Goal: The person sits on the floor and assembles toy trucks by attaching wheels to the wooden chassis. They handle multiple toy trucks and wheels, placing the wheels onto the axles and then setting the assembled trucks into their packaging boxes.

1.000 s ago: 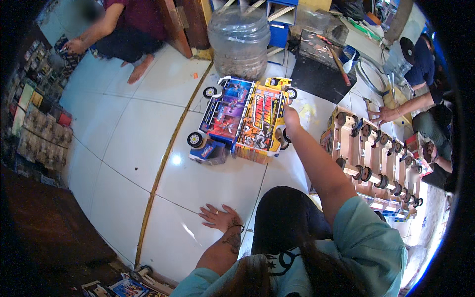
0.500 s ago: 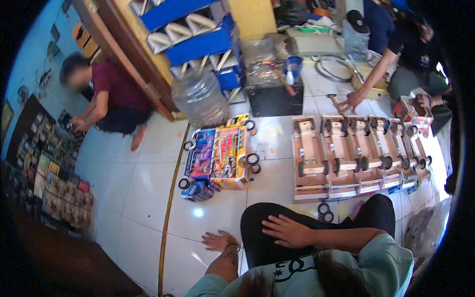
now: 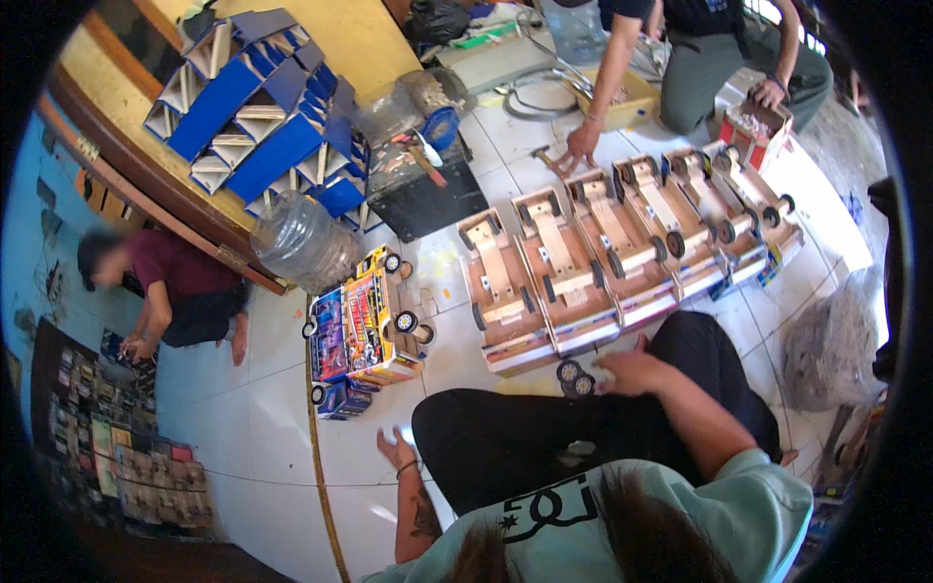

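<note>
Head view: the hands are apart. The right hand (image 3: 630, 372) reaches two loose black toy wheels with pale hubs (image 3: 582, 385), just nearside of the row of upturned, wheeled wooden toy trucks (image 3: 637, 260); I cannot tell whether it grips. The left hand (image 3: 396, 450), empty, fingers spread, is left of the row. The row's wheels seem fitted; the loose pair remains unmounted.
</note>
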Action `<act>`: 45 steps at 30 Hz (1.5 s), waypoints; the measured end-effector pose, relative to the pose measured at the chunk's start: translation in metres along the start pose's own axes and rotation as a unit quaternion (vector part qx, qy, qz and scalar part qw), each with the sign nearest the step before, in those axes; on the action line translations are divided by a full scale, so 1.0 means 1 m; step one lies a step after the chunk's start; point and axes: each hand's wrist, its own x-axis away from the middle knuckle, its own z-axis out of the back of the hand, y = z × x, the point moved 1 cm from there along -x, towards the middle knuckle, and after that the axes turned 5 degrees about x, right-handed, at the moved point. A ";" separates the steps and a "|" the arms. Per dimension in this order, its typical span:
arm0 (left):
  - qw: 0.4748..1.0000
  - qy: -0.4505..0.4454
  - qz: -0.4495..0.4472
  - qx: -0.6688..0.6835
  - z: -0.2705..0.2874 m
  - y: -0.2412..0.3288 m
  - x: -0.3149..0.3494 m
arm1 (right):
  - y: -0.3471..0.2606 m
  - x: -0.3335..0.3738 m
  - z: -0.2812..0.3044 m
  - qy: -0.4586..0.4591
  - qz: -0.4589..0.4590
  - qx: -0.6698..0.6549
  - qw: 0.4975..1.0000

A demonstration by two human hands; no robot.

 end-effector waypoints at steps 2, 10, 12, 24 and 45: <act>0.974 -0.021 -0.169 0.147 -0.022 0.059 0.002 | 0.001 -0.003 0.005 0.022 -0.006 -0.029 0.999; 0.849 -0.290 -0.428 0.112 -0.105 0.285 0.041 | -0.007 -0.011 -0.006 -0.125 0.038 -0.038 0.991; 0.769 -0.312 -0.558 -0.011 -0.122 0.309 0.059 | 0.001 -0.012 -0.003 -0.098 0.006 -0.038 0.994; 0.714 -0.325 -0.613 -0.094 -0.154 0.265 0.045 | 0.005 -0.019 0.000 -0.137 0.017 -0.106 0.985; 0.916 -0.336 -0.218 0.035 -0.140 0.145 -0.018 | 0.006 -0.029 -0.020 -0.166 -0.071 0.011 0.983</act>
